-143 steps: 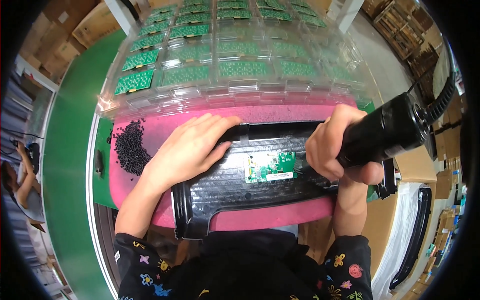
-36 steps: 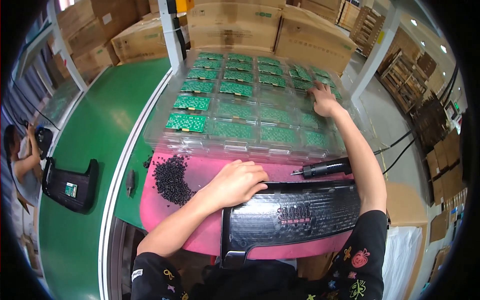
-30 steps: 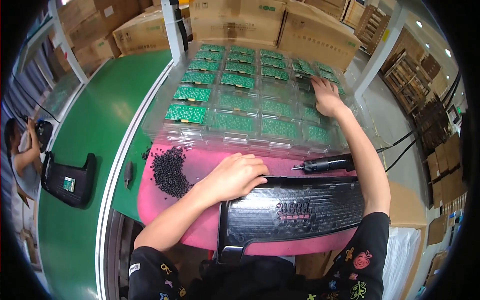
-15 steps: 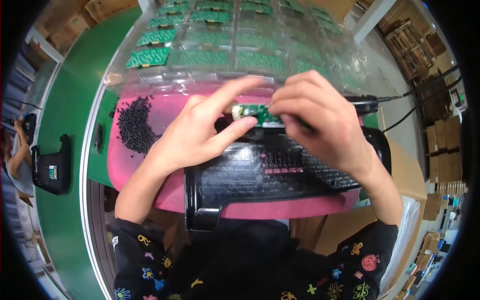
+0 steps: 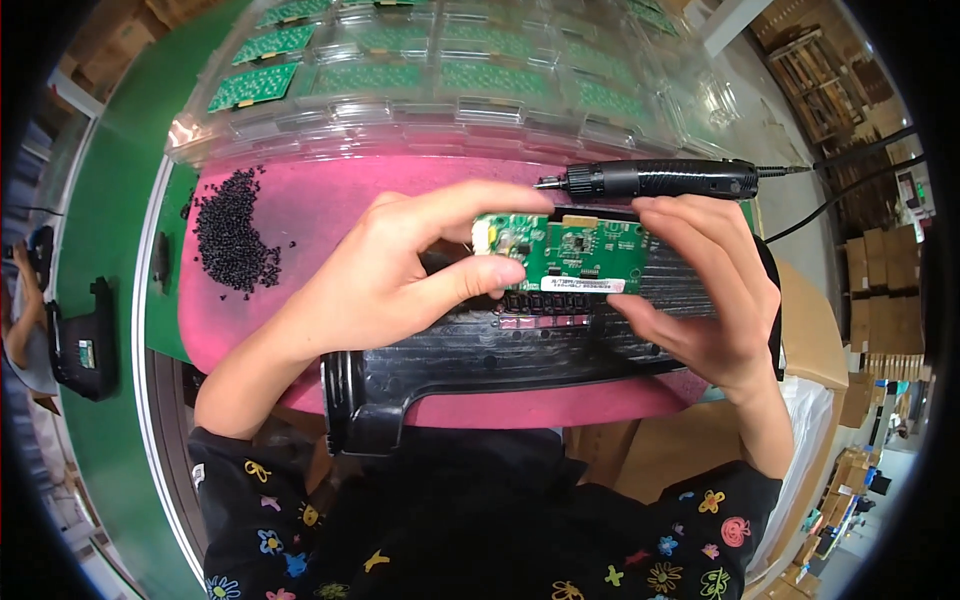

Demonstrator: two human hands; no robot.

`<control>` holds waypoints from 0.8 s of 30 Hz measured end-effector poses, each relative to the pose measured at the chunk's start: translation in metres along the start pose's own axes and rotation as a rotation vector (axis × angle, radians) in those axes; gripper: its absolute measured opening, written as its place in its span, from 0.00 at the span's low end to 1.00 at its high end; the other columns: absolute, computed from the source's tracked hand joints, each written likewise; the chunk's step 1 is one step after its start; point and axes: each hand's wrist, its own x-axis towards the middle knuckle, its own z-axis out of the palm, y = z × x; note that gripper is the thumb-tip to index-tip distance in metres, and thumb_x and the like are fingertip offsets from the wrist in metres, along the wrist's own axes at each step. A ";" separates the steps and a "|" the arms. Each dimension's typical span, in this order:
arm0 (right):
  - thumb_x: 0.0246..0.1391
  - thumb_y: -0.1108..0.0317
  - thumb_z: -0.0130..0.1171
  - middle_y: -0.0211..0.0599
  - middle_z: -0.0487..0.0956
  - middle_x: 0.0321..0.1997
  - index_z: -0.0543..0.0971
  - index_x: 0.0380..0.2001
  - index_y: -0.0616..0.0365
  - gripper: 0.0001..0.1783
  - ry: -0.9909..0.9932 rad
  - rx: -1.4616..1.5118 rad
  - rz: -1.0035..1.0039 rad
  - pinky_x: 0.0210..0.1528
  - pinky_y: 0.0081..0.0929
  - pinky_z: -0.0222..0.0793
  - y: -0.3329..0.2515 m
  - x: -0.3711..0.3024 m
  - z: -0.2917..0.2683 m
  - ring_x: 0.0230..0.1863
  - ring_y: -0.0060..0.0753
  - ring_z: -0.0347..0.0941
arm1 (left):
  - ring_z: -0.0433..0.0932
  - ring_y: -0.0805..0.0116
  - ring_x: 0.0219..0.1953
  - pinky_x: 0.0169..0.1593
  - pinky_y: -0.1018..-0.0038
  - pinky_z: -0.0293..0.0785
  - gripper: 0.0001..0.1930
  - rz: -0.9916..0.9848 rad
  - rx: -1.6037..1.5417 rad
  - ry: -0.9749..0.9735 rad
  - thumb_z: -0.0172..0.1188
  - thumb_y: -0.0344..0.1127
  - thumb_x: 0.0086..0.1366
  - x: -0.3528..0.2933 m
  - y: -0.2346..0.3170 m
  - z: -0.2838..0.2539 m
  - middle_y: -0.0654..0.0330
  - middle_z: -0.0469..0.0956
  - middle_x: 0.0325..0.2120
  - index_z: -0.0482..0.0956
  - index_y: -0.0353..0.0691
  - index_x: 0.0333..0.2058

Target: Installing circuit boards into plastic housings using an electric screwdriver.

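A green circuit board [image 5: 605, 250] with a white connector at its left end and a white label strip is held above a black plastic housing [image 5: 470, 365]. My left hand [image 5: 400, 270] pinches the board's left end between thumb and index finger. Around its right end, my right hand [image 5: 725, 290] has fingertips at the upper edge and the thumb at the lower edge. The housing lies on a pink mat [image 5: 310, 185], its slotted middle partly hidden beneath the board. Just behind the board lies a black electric screwdriver [image 5: 665, 180], bit pointing left.
Small black screws [image 5: 230, 235] are heaped on the mat's left side. Clear plastic trays [image 5: 400, 112] with several green boards stand at the back. On the green surface at far left, another person's arm [image 5: 22, 310] is near a second black housing [image 5: 85, 340].
My right hand has spread from a closed grasp over the board to its right end, uncovering more of the board. The board now faces up more fully, and the screwdriver shows.
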 end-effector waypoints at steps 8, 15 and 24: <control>0.29 0.73 0.78 0.44 0.80 0.48 0.79 0.44 0.65 0.32 -0.136 0.323 0.237 0.49 0.36 0.74 0.018 -0.035 0.022 0.47 0.48 0.77 | 0.81 0.66 0.35 0.35 0.74 0.78 0.30 -0.137 0.368 -0.135 0.78 0.30 0.43 0.001 0.000 0.000 0.58 0.80 0.33 0.78 0.37 0.47; 0.32 0.71 0.77 0.41 0.77 0.52 0.79 0.45 0.62 0.30 -0.228 0.444 0.282 0.54 0.38 0.69 0.025 -0.057 0.042 0.51 0.46 0.71 | 0.79 0.58 0.38 0.37 0.67 0.77 0.28 -0.019 0.746 -0.257 0.77 0.37 0.41 -0.001 -0.006 0.010 0.60 0.75 0.39 0.79 0.39 0.42; 0.32 0.72 0.77 0.41 0.76 0.51 0.79 0.45 0.63 0.31 -0.231 0.457 0.287 0.55 0.39 0.69 0.026 -0.061 0.044 0.53 0.46 0.71 | 0.77 0.59 0.36 0.35 0.67 0.77 0.29 0.012 0.799 -0.282 0.76 0.39 0.40 -0.003 -0.002 0.015 0.58 0.75 0.38 0.79 0.34 0.42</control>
